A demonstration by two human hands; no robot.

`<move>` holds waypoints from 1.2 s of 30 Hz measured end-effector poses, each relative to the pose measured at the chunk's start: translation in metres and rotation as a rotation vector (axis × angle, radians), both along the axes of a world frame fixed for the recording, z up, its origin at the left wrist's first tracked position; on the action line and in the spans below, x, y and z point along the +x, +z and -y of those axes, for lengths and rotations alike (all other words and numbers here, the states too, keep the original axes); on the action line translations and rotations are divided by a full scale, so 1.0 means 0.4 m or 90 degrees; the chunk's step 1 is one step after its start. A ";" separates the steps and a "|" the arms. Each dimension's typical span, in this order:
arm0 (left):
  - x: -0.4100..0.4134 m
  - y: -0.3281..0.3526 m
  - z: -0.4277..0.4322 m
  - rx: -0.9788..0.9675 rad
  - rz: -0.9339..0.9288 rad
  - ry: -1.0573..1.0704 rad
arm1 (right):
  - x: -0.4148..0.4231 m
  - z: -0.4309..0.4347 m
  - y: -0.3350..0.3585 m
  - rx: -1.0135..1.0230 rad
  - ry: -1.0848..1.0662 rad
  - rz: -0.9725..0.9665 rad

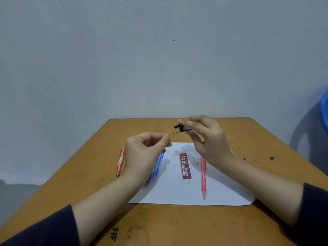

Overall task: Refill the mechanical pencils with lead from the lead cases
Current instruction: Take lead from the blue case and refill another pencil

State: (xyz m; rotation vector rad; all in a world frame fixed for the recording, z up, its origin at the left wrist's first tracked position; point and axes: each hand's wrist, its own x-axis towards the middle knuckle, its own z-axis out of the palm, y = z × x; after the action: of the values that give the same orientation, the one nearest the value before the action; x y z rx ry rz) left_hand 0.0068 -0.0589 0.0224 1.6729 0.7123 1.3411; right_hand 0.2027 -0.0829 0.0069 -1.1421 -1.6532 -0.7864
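A thin black lead (174,133) is pinched at one end by the left hand (145,153). Its other end meets the clear, black-capped lead case (182,127) gripped by the right hand (207,139). Below the right hand, a red lead case (185,166) and a pink mechanical pencil (203,176) are laid on a white paper sheet (177,192). Blue mechanical pencils (158,167) are partly hidden under the left hand on the brown wooden table (177,224).

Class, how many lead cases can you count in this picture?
2. A red lead case lies on the paper; the right hand holds a black-capped lead case. Hands may hide others.
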 end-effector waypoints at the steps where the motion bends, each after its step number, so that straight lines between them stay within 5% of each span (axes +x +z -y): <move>1: 0.000 0.001 0.000 0.007 0.009 0.005 | -0.001 0.001 0.000 -0.004 -0.001 -0.008; 20: -0.006 0.016 0.001 0.038 0.115 0.013 | -0.034 0.017 0.008 -0.106 0.047 -0.157; 36: -0.004 0.011 -0.006 0.014 0.066 0.011 | -0.055 0.027 0.010 -0.166 0.061 -0.198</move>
State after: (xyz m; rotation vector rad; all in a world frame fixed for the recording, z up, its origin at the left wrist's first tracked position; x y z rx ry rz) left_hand 0.0053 -0.0564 0.0268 1.6042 0.6551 1.4411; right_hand 0.1809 -0.0939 0.0109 -1.2816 -1.5617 -0.3170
